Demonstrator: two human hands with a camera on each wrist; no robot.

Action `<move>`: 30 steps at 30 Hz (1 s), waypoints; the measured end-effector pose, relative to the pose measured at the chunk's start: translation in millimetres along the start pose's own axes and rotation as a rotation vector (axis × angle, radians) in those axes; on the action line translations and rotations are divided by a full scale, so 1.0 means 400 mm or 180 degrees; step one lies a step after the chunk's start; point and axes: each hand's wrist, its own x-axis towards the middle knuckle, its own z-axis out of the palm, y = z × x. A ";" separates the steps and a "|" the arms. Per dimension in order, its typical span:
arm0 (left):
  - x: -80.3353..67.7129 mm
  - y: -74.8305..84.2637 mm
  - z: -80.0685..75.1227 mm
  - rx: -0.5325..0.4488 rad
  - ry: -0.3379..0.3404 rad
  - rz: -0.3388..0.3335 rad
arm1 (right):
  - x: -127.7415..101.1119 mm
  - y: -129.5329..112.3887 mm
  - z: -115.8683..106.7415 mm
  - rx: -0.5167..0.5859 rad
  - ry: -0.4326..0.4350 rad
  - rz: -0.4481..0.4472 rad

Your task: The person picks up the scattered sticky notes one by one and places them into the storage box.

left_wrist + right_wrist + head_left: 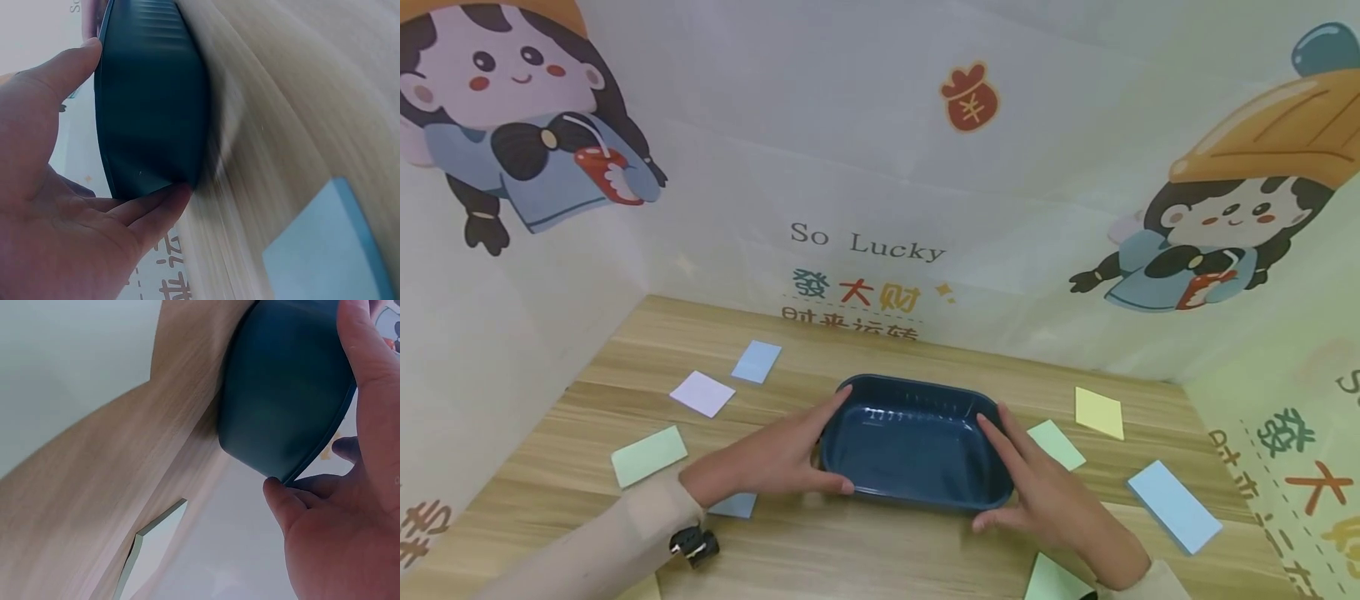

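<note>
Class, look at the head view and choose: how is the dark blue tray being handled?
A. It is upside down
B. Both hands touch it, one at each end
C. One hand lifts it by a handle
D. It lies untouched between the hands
B: the left hand and right hand each touch one end of the dark blue tray, which sits open side up on the wooden table.

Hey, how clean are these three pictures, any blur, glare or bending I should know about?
Head view: sharp and evenly lit, with small glare streaks on the inner wall of the blue tray and slight wide-angle bowing at the edges. Left wrist view: the wooden table is streaked with motion blur, and the left hand looks soft. Right wrist view: mostly clear, with soft wood grain and the right hand close and large.
</note>
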 end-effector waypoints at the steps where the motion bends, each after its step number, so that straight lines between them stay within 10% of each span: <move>1: -0.002 0.001 0.001 0.0009 0.0001 0.0019 | -0.002 -0.002 0.000 0.0012 -0.0004 0.0007; 30: -0.075 0.024 0.017 0.0072 -0.0051 0.0016 | -0.063 -0.049 0.008 0.0061 0.0022 -0.0106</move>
